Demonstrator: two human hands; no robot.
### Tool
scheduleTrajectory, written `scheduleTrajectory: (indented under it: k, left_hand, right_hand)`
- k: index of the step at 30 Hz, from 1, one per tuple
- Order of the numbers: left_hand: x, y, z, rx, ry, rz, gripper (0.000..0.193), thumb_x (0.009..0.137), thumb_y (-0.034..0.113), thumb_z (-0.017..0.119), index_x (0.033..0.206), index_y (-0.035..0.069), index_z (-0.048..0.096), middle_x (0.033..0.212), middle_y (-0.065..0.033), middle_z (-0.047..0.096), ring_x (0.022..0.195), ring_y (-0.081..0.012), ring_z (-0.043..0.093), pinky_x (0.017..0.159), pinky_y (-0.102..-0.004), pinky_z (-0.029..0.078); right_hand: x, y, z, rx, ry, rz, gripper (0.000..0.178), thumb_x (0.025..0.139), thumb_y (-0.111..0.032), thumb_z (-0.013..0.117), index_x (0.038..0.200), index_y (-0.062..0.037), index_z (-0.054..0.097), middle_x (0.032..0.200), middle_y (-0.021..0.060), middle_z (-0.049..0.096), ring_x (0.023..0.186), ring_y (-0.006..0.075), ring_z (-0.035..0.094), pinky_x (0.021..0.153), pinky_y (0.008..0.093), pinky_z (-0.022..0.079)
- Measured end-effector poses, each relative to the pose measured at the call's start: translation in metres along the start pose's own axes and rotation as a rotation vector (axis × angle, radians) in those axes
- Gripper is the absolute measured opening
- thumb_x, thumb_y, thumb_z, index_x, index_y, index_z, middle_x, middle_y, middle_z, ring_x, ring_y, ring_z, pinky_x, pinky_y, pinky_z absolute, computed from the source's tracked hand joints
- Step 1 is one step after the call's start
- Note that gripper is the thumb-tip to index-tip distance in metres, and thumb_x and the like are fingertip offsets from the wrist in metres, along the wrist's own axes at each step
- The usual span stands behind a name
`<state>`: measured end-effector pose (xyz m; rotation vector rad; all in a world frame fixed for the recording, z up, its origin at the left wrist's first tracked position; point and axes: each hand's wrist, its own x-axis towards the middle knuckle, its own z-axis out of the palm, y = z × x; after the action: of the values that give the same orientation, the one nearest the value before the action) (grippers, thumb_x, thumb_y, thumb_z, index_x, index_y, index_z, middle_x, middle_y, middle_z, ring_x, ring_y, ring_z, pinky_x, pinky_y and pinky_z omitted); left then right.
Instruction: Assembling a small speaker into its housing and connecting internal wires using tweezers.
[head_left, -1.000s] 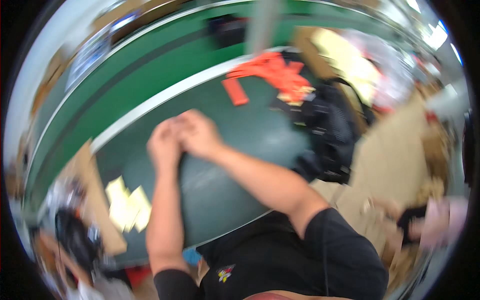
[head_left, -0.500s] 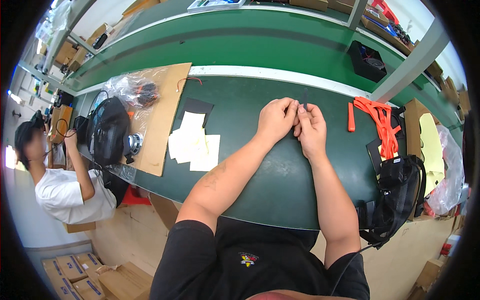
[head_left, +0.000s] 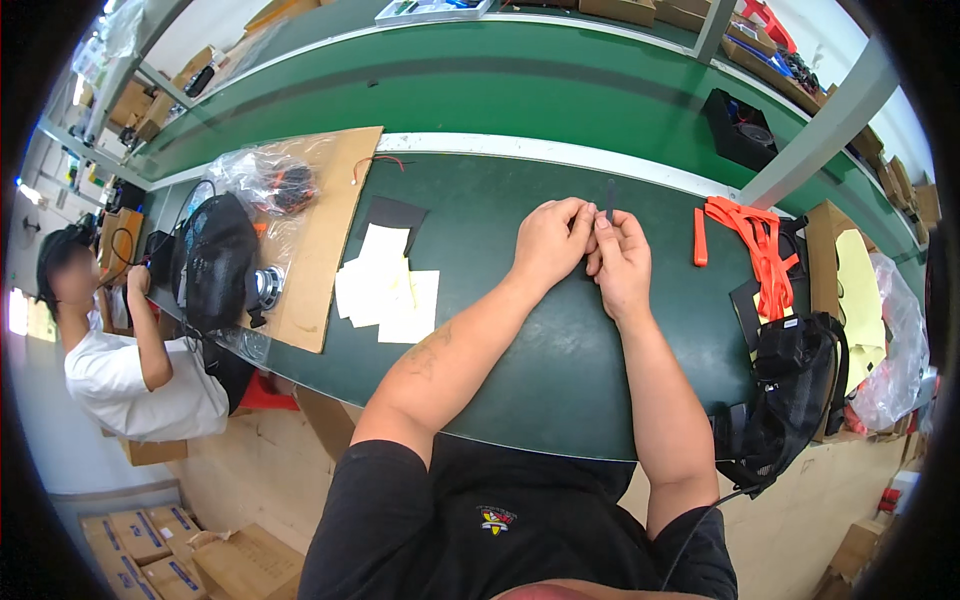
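My left hand (head_left: 553,240) and my right hand (head_left: 622,262) meet over the green table (head_left: 540,370), thumbs and forefingers pinched together. A thin dark strip (head_left: 611,194) sticks up from between the fingertips; its lower end is hidden by them. Both hands close on it. To the right lie a short orange strap (head_left: 700,238) and a heap of orange webbing (head_left: 762,245). White paper sheets (head_left: 408,310) and a black square sheet (head_left: 397,216) lie to the left of my hands.
A cardboard sheet (head_left: 335,220) carries a black mesh bag (head_left: 216,265) and a speaker (head_left: 268,287). A black pouch (head_left: 795,375) and a carton (head_left: 828,290) stand right. Behind runs a green belt with a black speaker box (head_left: 740,128). A person (head_left: 150,370) works at left.
My hands keep nearly the same pinch on the strip. On the green belt, the speaker box and a dark speck have shifted slightly right. The person at left has shifted a little.
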<state>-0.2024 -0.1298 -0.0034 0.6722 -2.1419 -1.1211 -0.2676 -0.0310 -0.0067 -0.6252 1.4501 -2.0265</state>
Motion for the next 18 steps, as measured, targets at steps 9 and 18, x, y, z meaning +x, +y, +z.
scheduleTrajectory:
  k: [9, 18]
  left_hand:
    - [0.005, -0.005, 0.016, 0.001, -0.02, 0.007, 0.022, 0.091, 0.025, 0.06, 0.099, 0.008, 0.072, 0.095, -0.0156, 0.071, 0.089, -0.031, 0.068, 0.079, -0.0396, 0.054]
    - [0.008, -0.031, 0.005, -0.167, -0.091, -0.019, 0.026, 0.1, 0.022, 0.055, 0.102, 0.0, 0.068, 0.084, -0.0043, 0.069, 0.075, -0.0091, 0.06, 0.069, -0.0256, 0.05]
  right_hand:
    - [0.001, 0.003, -0.015, -0.083, 0.066, -0.033, 0.015, 0.099, -0.018, 0.057, 0.11, -0.007, 0.056, 0.079, 0.0, 0.061, 0.059, 0.0051, 0.055, 0.049, 0.0204, 0.045]
    - [0.007, 0.018, -0.002, -0.083, 0.001, -0.199, 0.018, 0.102, -0.018, 0.052, 0.106, 0.0002, 0.05, 0.078, 0.0054, 0.062, 0.06, 0.0067, 0.055, 0.05, 0.0252, 0.044]
